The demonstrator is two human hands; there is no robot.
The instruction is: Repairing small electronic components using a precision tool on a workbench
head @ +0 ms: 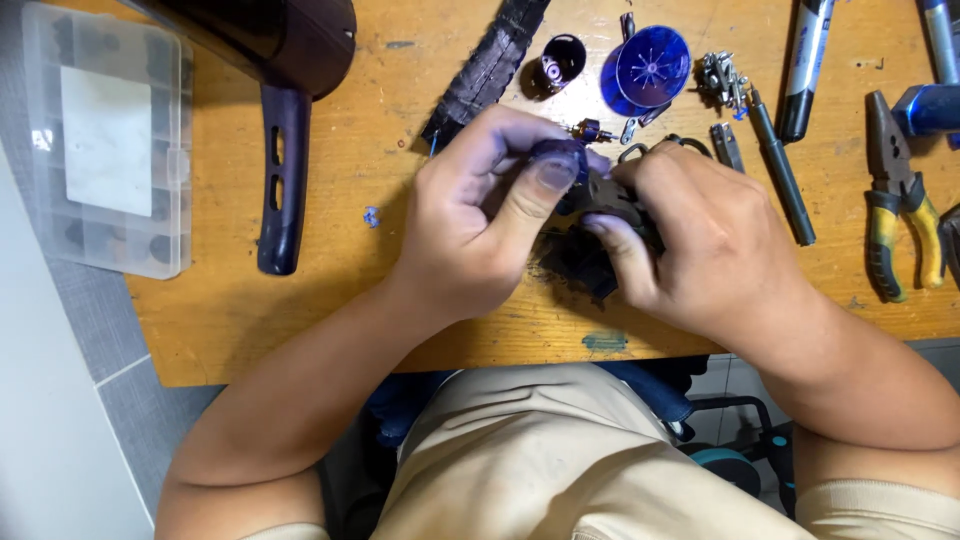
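Both hands meet just above the wooden bench [300, 330]: the left hand [480, 215] and right hand [700, 235] have their fingers closed around a small dark motor assembly [600, 200]. It looks light, rigid and fiddly, best pinched by its casing.

Wooden worktop [300, 320], scuffed and paint-stained, evenly lit. Grey tiled floor [110, 330] beyond its left edge and near-left corner.

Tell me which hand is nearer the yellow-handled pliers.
Right. The right hand sits mid-table, with the pliers off to its right; the left hand is farther left, beyond the right hand.
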